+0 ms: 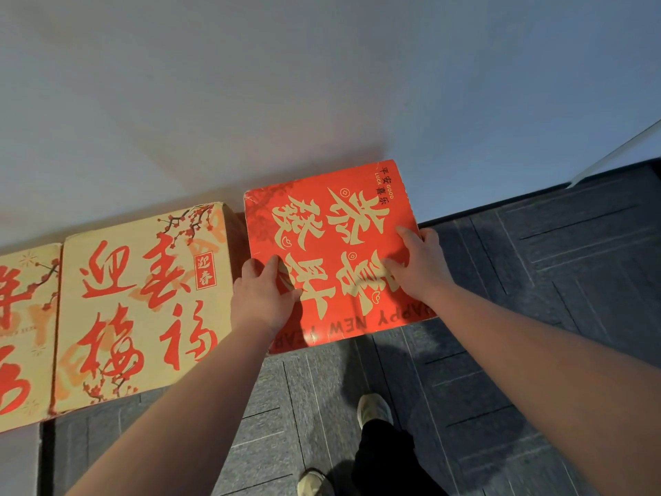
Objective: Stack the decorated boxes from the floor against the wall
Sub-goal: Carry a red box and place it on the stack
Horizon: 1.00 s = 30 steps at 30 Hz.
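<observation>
Landmark: we take the red box (331,252) as ref; it is against the white wall (322,84), top face w/ gold characters toward us.
Far-left box: a cream box (25,334) w/ red characters, cut by the frame edge, well left of the red box, also by the wall.
Middle box: a cream box with plum blossoms (143,309), just left of the red box, touching the far-left one; we cannot tell if it touches the red box.
Left hand: our left hand (263,298) is at the red box's left edge, near corner; thumb lies on the top face, the other fingers go round the side, so it grips the box.
Right hand: our right hand (420,266) is at the red box's right edge; fingers spread flat on the top face, thumb side at the edge. It presses the box, not closed round it.
Floor: dark grey carpet tiles (536,281) right of and below the red box.
Feet: two light shoes (373,411) below the red box, on the carpet.
</observation>
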Each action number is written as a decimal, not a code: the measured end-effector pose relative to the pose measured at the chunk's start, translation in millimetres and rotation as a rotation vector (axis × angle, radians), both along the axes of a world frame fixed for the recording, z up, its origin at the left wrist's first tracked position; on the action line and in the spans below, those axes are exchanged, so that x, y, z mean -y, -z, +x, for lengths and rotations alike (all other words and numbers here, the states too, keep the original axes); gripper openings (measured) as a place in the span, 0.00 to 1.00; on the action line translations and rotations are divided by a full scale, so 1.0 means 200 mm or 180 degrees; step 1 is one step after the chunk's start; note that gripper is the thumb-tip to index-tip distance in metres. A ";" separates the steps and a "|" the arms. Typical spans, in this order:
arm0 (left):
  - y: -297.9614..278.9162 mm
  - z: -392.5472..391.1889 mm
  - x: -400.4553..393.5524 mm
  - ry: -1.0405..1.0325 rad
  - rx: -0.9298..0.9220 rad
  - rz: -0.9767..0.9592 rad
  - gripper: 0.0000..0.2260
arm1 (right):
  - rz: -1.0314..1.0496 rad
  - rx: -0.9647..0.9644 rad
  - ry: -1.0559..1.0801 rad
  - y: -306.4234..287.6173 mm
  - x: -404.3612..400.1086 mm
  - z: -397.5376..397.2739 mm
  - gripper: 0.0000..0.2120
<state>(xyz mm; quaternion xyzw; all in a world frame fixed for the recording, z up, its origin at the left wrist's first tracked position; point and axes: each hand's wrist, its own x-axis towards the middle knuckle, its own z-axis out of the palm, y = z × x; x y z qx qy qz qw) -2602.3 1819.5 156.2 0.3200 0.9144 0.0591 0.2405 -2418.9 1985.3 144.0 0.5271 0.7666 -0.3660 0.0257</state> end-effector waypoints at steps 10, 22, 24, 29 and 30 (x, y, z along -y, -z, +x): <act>0.00 -0.05 0.04 0.0305 -0.0506 -0.0233 0.33 | 0.0074 0.0017 -0.0064 0.00 0.04 -0.05 0.30; -0.01 -0.11 0.10 0.0331 -0.0515 -0.0219 0.34 | 0.0125 0.0012 -0.0158 0.02 0.09 -0.16 0.30; -0.01 -0.12 0.10 0.0362 -0.0516 -0.0158 0.34 | 0.0154 0.0079 -0.0183 0.02 0.10 -0.17 0.30; -0.06 -0.11 0.10 0.0432 -0.0427 -0.0252 0.33 | 0.0276 0.0432 -0.0362 0.01 0.11 -0.17 0.32; -0.08 -0.12 0.10 0.0452 -0.0404 -0.0317 0.33 | 0.0269 0.0556 -0.0423 0.00 0.11 -0.17 0.32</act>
